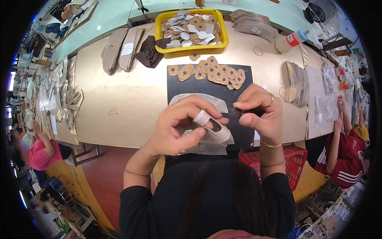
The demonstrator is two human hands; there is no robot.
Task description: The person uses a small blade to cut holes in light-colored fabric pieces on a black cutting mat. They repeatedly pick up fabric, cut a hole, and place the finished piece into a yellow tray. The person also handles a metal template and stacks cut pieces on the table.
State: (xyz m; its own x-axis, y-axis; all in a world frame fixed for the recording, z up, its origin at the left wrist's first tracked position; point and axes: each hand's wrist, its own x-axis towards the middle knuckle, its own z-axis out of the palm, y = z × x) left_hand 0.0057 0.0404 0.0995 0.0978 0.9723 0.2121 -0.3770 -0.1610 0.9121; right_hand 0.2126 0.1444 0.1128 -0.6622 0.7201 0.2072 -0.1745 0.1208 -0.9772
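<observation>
My left hand is closed on a pale, curled fabric piece with a dark opening in its side. Its fingers and thumb bend the piece over the black board. To the right, my right hand is raised with thumb and forefinger drawn together; a small dark thing seems to sit there, too little to name. Another pale, curved piece lies on the board behind my hands, partly covered by them. Tan rounded patches with dark centres are heaped along the board's far side.
A yellow tray of loose patches stands at the back. Stacked panels, dark cloth, more bundles and a bottle are on the table. Below its right edge is a red basket. People work at both sides.
</observation>
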